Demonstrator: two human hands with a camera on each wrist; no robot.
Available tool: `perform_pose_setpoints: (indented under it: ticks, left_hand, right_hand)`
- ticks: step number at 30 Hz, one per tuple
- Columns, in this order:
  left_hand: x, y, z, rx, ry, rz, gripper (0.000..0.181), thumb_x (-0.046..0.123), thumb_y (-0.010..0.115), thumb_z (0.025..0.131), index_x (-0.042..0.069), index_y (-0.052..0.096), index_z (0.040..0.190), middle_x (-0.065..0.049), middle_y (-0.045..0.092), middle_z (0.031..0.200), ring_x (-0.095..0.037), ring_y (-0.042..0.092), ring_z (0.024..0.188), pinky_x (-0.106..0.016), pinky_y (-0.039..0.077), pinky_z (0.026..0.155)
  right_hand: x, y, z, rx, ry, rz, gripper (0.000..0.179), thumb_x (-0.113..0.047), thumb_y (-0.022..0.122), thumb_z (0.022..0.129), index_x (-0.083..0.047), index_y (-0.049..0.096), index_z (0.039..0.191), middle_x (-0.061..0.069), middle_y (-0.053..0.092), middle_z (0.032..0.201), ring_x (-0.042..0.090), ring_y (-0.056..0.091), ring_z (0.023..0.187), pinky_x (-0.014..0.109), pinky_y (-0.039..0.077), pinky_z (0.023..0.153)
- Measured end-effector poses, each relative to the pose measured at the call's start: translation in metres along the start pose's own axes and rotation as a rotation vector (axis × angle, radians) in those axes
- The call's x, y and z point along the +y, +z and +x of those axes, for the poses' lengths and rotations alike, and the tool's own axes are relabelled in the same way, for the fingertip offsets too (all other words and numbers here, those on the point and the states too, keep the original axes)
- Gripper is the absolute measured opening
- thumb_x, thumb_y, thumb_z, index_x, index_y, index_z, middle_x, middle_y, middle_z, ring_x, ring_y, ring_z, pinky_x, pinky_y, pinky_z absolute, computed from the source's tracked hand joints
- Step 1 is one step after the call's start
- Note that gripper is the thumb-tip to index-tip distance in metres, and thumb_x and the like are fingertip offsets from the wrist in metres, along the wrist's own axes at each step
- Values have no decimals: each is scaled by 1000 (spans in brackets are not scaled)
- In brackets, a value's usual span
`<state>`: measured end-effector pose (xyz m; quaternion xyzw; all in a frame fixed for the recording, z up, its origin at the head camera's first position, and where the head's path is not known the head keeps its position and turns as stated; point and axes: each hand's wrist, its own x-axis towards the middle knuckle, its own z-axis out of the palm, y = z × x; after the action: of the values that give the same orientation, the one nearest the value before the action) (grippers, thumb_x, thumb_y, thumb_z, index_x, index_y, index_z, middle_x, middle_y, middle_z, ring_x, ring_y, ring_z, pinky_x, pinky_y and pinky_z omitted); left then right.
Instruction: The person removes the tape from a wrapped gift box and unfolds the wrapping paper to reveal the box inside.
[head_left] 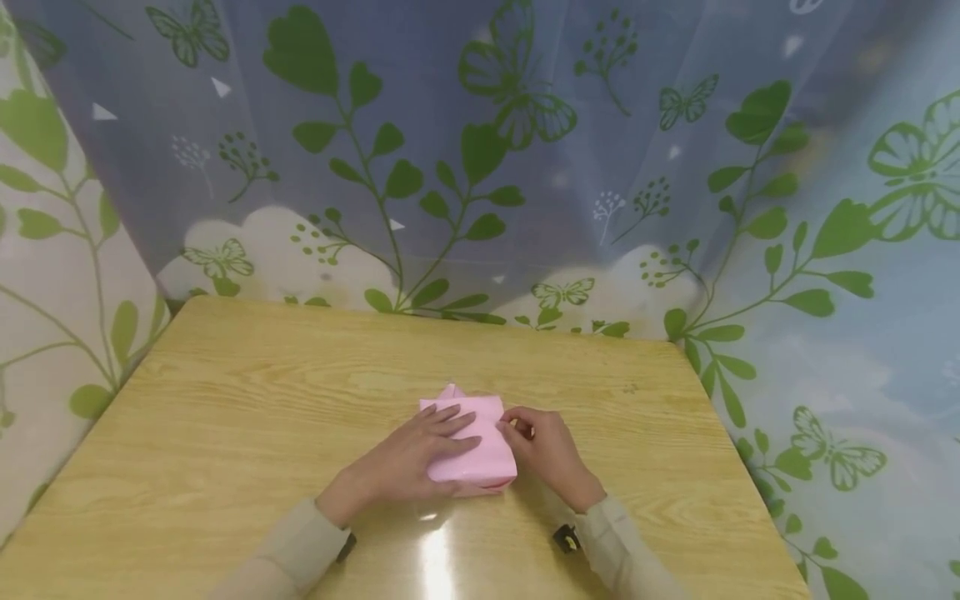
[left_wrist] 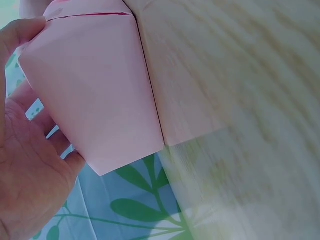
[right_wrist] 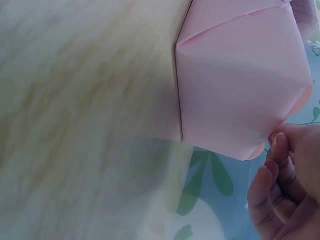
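A pink box-shaped piece of folded paper (head_left: 491, 454) sits on the wooden table between the hands. A small pointed flap (head_left: 451, 391) sticks out at its far edge. The left hand (head_left: 427, 454) rests across the top with straight, spread fingers, its thumb along the near side. In the left wrist view, the thumb (left_wrist: 25, 32) touches a corner by a folded seam. At the right edge, the right hand (head_left: 546, 446) pinches the paper between thumb and forefinger, the other fingers curled. The right wrist view shows this pinch at an upper corner, the right hand (right_wrist: 295, 185) beside the creased wall.
The wooden table (head_left: 285, 392) extends around the paper on all sides. Curtains with green leaves and butterflies (head_left: 420, 150) hang behind it and at both sides. Black wrist-camera parts (head_left: 566, 538) show beneath the right sleeve.
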<state>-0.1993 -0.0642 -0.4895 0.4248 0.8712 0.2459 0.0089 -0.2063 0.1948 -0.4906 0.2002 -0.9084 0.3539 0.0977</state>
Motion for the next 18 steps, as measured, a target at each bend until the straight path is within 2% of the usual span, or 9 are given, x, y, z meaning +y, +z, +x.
perform_pose_setpoints:
  ticks: [8,18]
  left_hand:
    - [0,1,0,-3,6,0,63,45,71,89,17,59,144,-8,40,161,-34,30,152,-56,19,125]
    - [1,-1,1,-1,8,1,63,46,70,90,17,59,144,-8,40,161,-35,30,152,-57,20,125]
  right_hand:
    - [3,2,0,-17,56,33,4,-11,70,95,-12,72,99,-11,52,63,0,44,52,18,37,45]
    - [4,5,-1,73,-18,27,5,-13,75,93,-9,76,90,-13,51,59,-2,40,51,17,33,44]
